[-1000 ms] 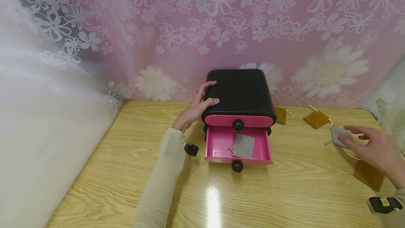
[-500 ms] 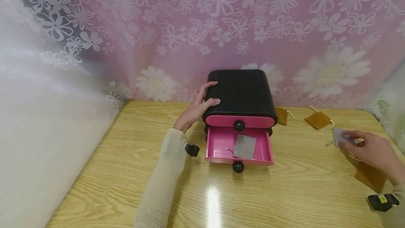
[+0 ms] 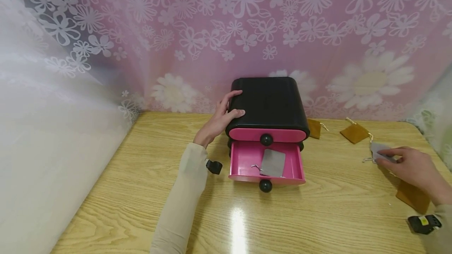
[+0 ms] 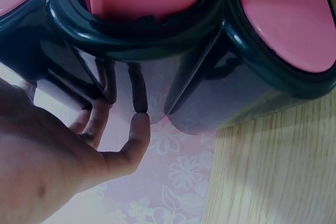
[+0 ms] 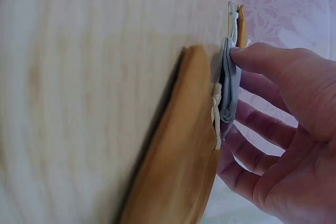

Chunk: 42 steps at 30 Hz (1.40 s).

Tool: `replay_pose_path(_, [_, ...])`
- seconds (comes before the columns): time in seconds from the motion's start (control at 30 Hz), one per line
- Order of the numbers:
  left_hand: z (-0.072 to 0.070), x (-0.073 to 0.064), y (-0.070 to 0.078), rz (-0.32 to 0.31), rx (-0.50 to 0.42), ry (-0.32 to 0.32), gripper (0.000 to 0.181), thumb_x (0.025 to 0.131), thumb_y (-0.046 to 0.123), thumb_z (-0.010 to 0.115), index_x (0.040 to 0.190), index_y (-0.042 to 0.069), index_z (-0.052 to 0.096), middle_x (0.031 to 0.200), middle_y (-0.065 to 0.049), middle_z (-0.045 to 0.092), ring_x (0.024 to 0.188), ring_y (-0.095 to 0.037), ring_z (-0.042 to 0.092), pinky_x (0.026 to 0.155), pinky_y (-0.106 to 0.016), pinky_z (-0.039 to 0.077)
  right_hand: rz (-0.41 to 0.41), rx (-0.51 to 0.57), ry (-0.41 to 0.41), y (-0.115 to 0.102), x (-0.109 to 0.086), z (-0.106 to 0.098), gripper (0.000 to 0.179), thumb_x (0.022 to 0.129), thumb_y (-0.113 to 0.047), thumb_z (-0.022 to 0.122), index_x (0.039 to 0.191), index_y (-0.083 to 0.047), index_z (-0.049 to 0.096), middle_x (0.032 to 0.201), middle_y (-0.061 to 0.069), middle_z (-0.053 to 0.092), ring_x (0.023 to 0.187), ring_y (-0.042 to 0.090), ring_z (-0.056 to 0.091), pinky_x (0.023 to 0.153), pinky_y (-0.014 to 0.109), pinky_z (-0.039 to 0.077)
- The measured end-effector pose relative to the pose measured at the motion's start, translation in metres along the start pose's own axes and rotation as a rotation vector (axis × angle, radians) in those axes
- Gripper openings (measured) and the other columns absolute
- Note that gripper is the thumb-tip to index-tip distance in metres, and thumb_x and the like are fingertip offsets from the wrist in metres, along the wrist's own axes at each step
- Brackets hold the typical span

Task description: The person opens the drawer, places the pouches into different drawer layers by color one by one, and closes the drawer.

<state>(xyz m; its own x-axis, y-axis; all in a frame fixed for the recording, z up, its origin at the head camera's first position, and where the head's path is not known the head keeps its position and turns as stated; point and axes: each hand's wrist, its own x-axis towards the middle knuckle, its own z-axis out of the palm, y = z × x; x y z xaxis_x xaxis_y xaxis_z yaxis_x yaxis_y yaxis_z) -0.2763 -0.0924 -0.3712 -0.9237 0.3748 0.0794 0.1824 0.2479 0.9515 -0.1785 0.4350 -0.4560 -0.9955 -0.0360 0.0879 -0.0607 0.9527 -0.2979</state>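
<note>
My left hand (image 3: 219, 118) rests on the left edge of a black drawer unit (image 3: 268, 101), thumb and fingers extended on its top. In the left wrist view, its fingertips touch the glossy black casing (image 4: 197, 93). Below the closed top drawer, a pink drawer (image 3: 243, 158) is pulled out with a grey drawstring pouch (image 3: 273, 162) lying in it. At the far right, my right hand (image 3: 411, 167) pinches a second grey pouch (image 3: 376, 148) between thumb and fingers. That pouch (image 5: 229, 85) looks folded in the right wrist view, where the thumb presses its edge.
A brown pouch (image 3: 412, 197) lies just below my right hand. Two more brown pouches, one (image 3: 354, 133) to the right and one (image 3: 314, 128) beside the drawer unit, lie near the back of the wooden table (image 3: 141, 191). A flowered curtain (image 3: 197, 30) hangs behind.
My right hand has come down onto the grey pouch, its thumb and fingers closing on it. My left hand has stayed on the drawer unit.
</note>
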Motion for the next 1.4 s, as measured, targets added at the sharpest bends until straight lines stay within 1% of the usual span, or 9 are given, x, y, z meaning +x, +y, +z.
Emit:
replay_pose_path(0.33, [-0.001, -0.001, -0.001, 0.003, -0.002, 0.002, 0.059, 0.093, 0.044, 0.062, 0.146, 0.056, 0.038, 0.158, -0.005, 0.018, 0.125, -0.028, 0.046, 0.108, -0.056, 0.04, -0.044, 0.025, 0.034, -0.004, 0.002, 0.002, 0.034, 0.091, -0.023, 0.076, 0.103, 0.009, 0.074, 0.095, 0.034, 0.069, 0.061, 0.024, 0.065, 0.049, 0.031, 0.046])
replay_pose_path(0.5, [-0.001, 0.0, -0.001, 0.005, -0.005, 0.002, 0.059, 0.093, 0.044, 0.062, 0.146, 0.056, 0.038, 0.157, -0.006, 0.018, 0.123, -0.028, 0.049, 0.107, -0.054, 0.042, -0.064, 0.031, 0.062, -0.008, 0.0, 0.003, 0.029, 0.091, -0.021, 0.076, 0.103, 0.006, 0.076, 0.074, 0.017, 0.073, 0.056, 0.013, 0.062, 0.047, 0.025, 0.04])
replay_pose_path(0.63, [0.0, 0.0, -0.001, 0.005, -0.009, 0.0, 0.058, 0.094, 0.043, 0.062, 0.146, 0.055, 0.039, 0.158, -0.006, 0.018, 0.123, -0.029, 0.051, 0.107, -0.053, 0.043, -0.057, 0.041, 0.069, -0.011, -0.002, 0.002, 0.028, 0.093, -0.021, 0.074, 0.104, 0.005, 0.076, 0.069, 0.008, 0.073, 0.056, 0.01, 0.061, 0.047, 0.026, 0.041])
replay_pose_path(0.8, [0.001, 0.002, -0.001, 0.012, -0.004, 0.007, 0.059, 0.093, 0.044, 0.062, 0.145, 0.055, 0.039, 0.159, -0.005, 0.018, 0.139, -0.031, 0.04, 0.114, -0.059, 0.037, -0.033, 0.045, 0.081, -0.016, -0.003, 0.001, 0.026, 0.092, -0.016, 0.074, 0.106, 0.006, 0.073, 0.076, 0.015, 0.074, 0.059, 0.019, 0.064, 0.048, 0.031, 0.044])
replay_pose_path(0.9, [0.001, 0.003, -0.001, 0.02, 0.006, 0.012, 0.059, 0.092, 0.045, 0.062, 0.145, 0.056, 0.04, 0.161, -0.005, 0.018, 0.148, -0.031, 0.028, 0.118, -0.062, 0.03, -0.029, 0.045, 0.1, -0.02, -0.003, 0.001, 0.025, 0.092, -0.015, 0.074, 0.107, 0.005, 0.071, 0.085, 0.022, 0.073, 0.062, 0.024, 0.065, 0.048, 0.029, 0.043])
replay_pose_path(1.0, [0.001, 0.003, -0.002, 0.022, 0.009, 0.012, 0.059, 0.092, 0.045, 0.062, 0.145, 0.056, 0.039, 0.161, -0.004, 0.017, 0.15, -0.033, 0.025, 0.119, -0.063, 0.029, -0.037, 0.053, 0.128, -0.024, -0.004, 0.0, 0.025, 0.093, -0.017, 0.074, 0.106, 0.003, 0.071, 0.092, 0.024, 0.073, 0.063, 0.025, 0.067, 0.048, 0.025, 0.042])
replay_pose_path(1.1, [0.001, 0.002, -0.001, 0.019, 0.007, 0.01, 0.059, 0.092, 0.044, 0.062, 0.145, 0.056, 0.039, 0.162, -0.004, 0.016, 0.152, -0.033, 0.023, 0.119, -0.063, 0.028, -0.049, 0.061, 0.147, -0.029, -0.006, -0.001, 0.026, 0.093, -0.021, 0.074, 0.105, 0.001, 0.072, 0.093, 0.024, 0.074, 0.062, 0.019, 0.065, 0.049, 0.023, 0.041])
replay_pose_path(1.3, [0.0, 0.0, 0.0, 0.01, -0.006, 0.004, 0.059, 0.093, 0.043, 0.062, 0.145, 0.056, 0.039, 0.163, -0.005, 0.014, 0.155, -0.036, 0.02, 0.12, -0.064, 0.027, -0.105, 0.059, 0.216, -0.04, -0.011, -0.004, 0.024, 0.093, -0.023, 0.075, 0.104, -0.002, 0.074, 0.088, 0.02, 0.076, 0.058, -0.007, 0.053, 0.049, 0.021, 0.039])
replay_pose_path(1.4, [0.0, -0.001, 0.0, 0.006, -0.007, 0.004, 0.058, 0.093, 0.043, 0.061, 0.145, 0.056, 0.039, 0.163, -0.004, 0.014, 0.156, -0.037, 0.018, 0.12, -0.064, 0.026, -0.148, 0.053, 0.266, -0.045, -0.013, -0.005, 0.021, 0.091, -0.02, 0.077, 0.103, -0.003, 0.075, 0.081, 0.016, 0.076, 0.056, -0.009, 0.052, 0.047, 0.023, 0.038])
